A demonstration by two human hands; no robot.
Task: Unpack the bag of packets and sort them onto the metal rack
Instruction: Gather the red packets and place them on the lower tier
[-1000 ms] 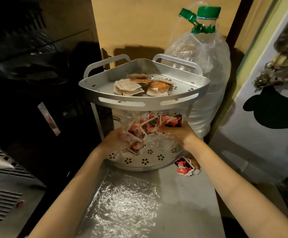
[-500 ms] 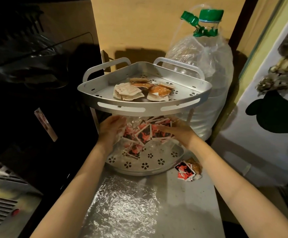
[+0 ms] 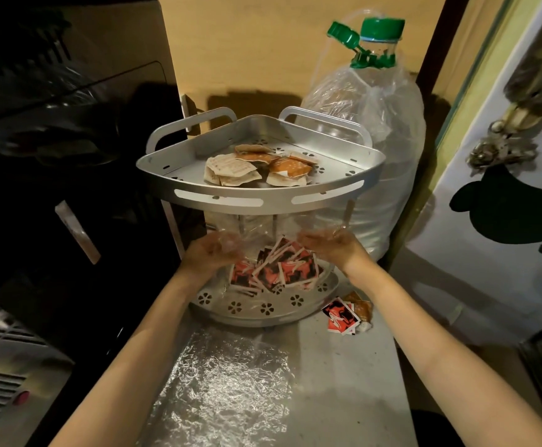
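Observation:
A two-tier metal corner rack (image 3: pixel 263 201) stands at the back of the counter. Its upper shelf holds several beige and orange packets (image 3: pixel 256 167). On the lower shelf (image 3: pixel 263 309) lies a pile of red-and-black packets (image 3: pixel 276 269), inside or under a clear plastic bag (image 3: pixel 256 230). My left hand (image 3: pixel 211 253) grips the bag's left edge and my right hand (image 3: pixel 331 245) its right edge, both just under the upper shelf. The bag film is hard to make out.
A few loose red and brown packets (image 3: pixel 347 314) lie on the counter right of the rack. A big plastic-wrapped water bottle (image 3: pixel 372 124) with a green cap stands behind. Crinkled foil (image 3: pixel 221 388) covers the near counter. Dark appliances are on the left.
The packets have dropped from between my hands into a pile on the lower shelf. My hands have spread apart and risen, holding the bag film.

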